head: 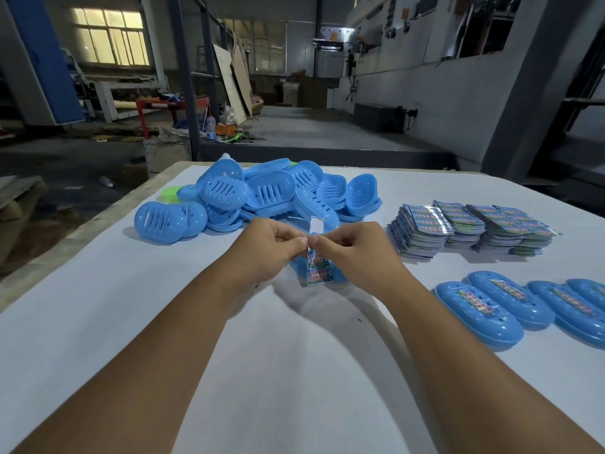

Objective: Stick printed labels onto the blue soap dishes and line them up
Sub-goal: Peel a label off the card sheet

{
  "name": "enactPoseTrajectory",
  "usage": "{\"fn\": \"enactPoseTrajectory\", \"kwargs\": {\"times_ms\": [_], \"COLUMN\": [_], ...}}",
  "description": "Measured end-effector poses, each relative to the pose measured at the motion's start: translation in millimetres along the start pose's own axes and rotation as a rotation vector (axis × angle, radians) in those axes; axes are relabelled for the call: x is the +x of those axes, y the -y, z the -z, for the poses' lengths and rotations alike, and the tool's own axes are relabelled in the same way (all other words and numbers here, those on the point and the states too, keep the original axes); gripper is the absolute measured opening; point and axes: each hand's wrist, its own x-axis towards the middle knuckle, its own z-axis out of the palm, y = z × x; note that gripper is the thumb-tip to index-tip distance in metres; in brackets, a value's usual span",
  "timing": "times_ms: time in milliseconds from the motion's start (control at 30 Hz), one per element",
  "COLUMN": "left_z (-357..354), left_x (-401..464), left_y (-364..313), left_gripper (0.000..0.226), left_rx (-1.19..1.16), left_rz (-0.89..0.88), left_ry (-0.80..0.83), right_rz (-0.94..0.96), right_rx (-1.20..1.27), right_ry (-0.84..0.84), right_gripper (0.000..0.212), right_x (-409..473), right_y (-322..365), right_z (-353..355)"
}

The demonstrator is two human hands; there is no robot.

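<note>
Early going: four labelled dishes lined up at right, unlabelled pile waiting beyond, left hand and right hand pinching one label, peeling backing above a dish.

The label pinched between both hands carries red printed characters on a green and blue ground, too blurred to read. Labels on the near right dishes and the far right stacks are equally illegible.
</note>
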Motion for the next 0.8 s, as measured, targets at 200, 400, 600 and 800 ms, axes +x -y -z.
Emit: {"fn": "enactPoseTrajectory", "kwargs": {"times_ms": [200, 400, 600, 800], "left_z": [-4, -7, -4, 3], "left_x": [0, 2, 8, 7], "left_y": [2, 4, 10, 10], "left_gripper": [0.019, 0.021, 0.030, 0.027], "left_rx": [-0.023, 0.005, 0.165, 0.314], "left_rz": [-0.019, -0.012, 0.063, 0.149], "left_ry": [-0.010, -0.050, -0.141, -0.227], "right_rz": [0.026, -0.011, -0.085, -0.136], "right_rx": [-0.018, -0.048, -0.080, -0.162], "right_ry": [0.009, -0.030, -0.068, -0.113], "right_gripper": [0.020, 0.022, 0.027, 0.030], "right_x": [0, 4, 8, 11], "right_y": [2, -3, -7, -12], "right_z": [-3, -4, 0, 6]}}
